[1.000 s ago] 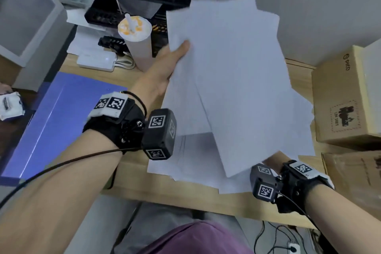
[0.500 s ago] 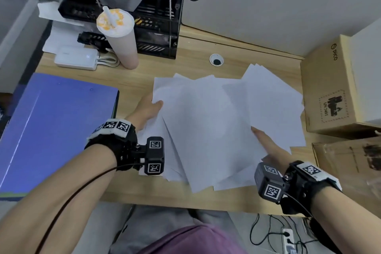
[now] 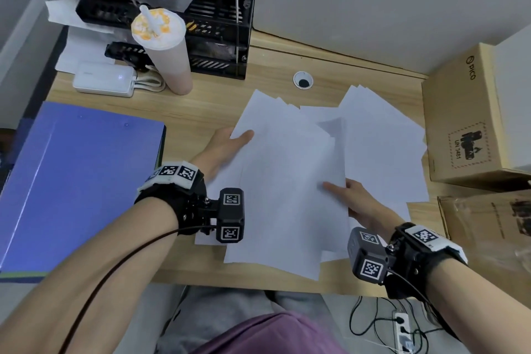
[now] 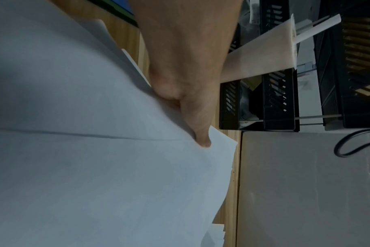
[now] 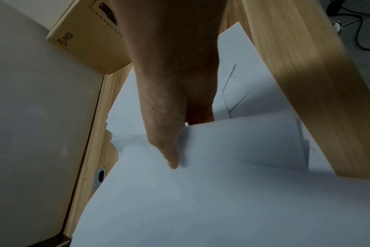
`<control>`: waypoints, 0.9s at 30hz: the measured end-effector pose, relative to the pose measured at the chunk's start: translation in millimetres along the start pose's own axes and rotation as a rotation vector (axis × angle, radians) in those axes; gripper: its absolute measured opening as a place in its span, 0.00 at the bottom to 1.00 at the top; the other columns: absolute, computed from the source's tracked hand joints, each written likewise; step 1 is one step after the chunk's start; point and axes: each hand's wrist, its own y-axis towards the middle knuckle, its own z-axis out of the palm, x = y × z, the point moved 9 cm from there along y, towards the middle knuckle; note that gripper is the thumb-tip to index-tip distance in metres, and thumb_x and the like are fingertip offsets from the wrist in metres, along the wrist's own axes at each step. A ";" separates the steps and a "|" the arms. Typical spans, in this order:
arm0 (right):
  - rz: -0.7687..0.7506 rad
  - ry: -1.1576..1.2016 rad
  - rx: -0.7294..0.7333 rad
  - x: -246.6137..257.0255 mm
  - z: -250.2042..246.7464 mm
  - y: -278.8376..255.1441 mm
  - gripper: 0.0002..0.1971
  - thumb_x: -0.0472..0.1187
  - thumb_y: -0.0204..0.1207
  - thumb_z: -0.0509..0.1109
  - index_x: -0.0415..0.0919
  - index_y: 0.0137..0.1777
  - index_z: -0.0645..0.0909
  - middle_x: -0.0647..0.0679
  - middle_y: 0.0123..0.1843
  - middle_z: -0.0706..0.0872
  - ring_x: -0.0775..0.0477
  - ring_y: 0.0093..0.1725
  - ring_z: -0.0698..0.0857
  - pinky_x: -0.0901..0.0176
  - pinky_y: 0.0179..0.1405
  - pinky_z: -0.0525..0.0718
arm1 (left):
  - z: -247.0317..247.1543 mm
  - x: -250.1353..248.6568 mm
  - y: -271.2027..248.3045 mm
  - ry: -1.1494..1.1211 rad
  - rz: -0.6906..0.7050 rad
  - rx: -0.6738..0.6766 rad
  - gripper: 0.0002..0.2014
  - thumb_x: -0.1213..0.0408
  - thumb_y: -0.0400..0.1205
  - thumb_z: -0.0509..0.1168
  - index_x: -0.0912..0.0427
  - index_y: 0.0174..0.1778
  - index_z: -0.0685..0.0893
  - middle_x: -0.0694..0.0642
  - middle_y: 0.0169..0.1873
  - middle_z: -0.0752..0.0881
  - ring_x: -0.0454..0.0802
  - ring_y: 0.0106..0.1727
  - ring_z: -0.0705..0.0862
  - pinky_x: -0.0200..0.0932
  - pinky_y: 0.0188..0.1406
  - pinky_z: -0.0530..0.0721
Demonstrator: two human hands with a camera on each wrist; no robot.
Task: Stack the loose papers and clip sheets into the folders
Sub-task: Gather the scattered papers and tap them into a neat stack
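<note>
Several loose white papers (image 3: 290,181) lie fanned out on the wooden desk (image 3: 201,106). My left hand (image 3: 227,144) pinches the upper left edge of the top sheets (image 4: 116,167), thumb on top and fingers hidden beneath. My right hand (image 3: 353,198) pinches the right edge of the same sheets (image 5: 222,192), thumb on top, fingers underneath. More papers (image 3: 382,146) lie spread to the right below them. A closed blue folder (image 3: 77,181) lies flat on the desk at the left, apart from both hands.
A tall drink cup with a straw (image 3: 163,49) stands behind the papers, in front of black desk trays (image 3: 207,23). A white power bank (image 3: 105,80) lies at the back left. A cardboard box (image 3: 465,121) and a wrapped package (image 3: 488,227) stand at the right.
The papers were held up in the air one second ago; they have come down to the desk. My right hand has moved up onto the right edge of the top sheets.
</note>
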 end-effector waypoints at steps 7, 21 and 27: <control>-0.007 -0.055 -0.132 -1.3 -14.2 6.4 0.07 0.34 0.79 0.69 0.34 0.54 0.83 0.42 0.46 0.90 0.42 0.41 0.89 0.57 0.36 0.86 | -38.8 12.0 11.7 0.038 0.030 -0.239 0.15 0.54 0.87 0.54 0.59 0.41 0.77 0.55 0.36 0.76 0.50 0.40 0.73 0.45 0.40 0.68; 0.028 0.014 -0.187 -10.6 -9.5 9.4 0.10 0.32 0.79 0.63 0.36 0.58 0.80 0.38 0.48 0.88 0.34 0.48 0.86 0.41 0.55 0.85 | 24.1 -175.6 -67.8 -0.098 0.435 0.186 0.12 0.59 0.90 0.55 0.56 0.59 0.82 0.49 0.44 0.89 0.43 0.40 0.87 0.36 0.40 0.84; -0.084 0.036 -0.125 7.9 -5.8 4.8 0.07 0.35 0.82 0.62 0.43 0.47 0.82 0.46 0.36 0.87 0.48 0.31 0.84 0.58 0.32 0.76 | -1.3 -133.8 -47.1 -0.231 0.319 0.006 0.14 0.60 0.89 0.55 0.59 0.63 0.82 0.53 0.48 0.90 0.47 0.44 0.89 0.40 0.41 0.86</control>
